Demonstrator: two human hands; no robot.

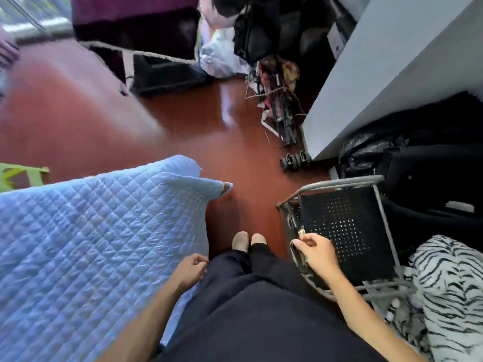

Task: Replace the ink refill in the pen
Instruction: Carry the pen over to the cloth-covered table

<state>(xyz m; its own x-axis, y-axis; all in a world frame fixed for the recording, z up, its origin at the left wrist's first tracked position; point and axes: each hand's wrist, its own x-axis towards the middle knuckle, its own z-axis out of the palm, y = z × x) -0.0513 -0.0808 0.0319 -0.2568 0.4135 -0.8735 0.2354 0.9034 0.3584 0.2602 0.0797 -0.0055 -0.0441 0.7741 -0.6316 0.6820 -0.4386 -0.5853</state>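
No pen or refill shows clearly in the blurred head view. My left hand (192, 267) hangs beside my dark trousers at the edge of the blue quilt (91, 231), with its fingers curled in and nothing visible in them. My right hand (315, 250) is over the front edge of a black perforated chair seat (347, 226), fingers curled. A small pale thing (302, 232) shows at its fingertips. It is too blurred to tell whether the hand holds it.
I stand on a red-brown floor (104, 121), feet together. The quilted surface fills the left. A grey metal chair frame (339, 182), a zebra-print fabric (449, 288) and black bags crowd the right. A grey wall (392, 74), a folded wheeled cart (287, 131) and piled bags lie ahead.
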